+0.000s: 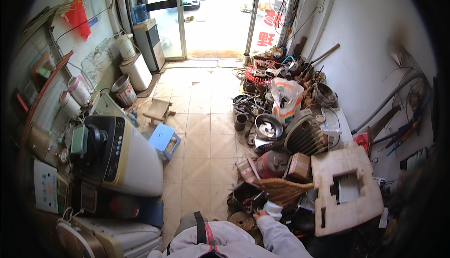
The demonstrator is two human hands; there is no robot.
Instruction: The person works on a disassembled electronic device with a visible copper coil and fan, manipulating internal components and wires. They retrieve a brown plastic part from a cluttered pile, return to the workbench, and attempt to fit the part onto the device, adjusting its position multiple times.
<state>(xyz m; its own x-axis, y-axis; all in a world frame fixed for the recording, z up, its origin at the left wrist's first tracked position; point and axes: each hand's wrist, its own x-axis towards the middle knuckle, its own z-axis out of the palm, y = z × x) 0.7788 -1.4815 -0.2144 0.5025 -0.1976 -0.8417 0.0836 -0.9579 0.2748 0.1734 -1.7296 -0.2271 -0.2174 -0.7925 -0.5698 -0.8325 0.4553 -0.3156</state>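
Beside black container [240, 193], right hand [260, 214], red lettering [270, 18] on glass [273, 4]

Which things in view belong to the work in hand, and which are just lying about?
Likely in the work, being nearest the right hand:
black container
round brown disc
white object (held or not, unclear)

Apparently lying about:
blue stool
wooden stool
washing machine
straw broom

Red reversed characters [271, 18] on a glass panel [259, 24], blue characters [48, 186] on white board [42, 171]
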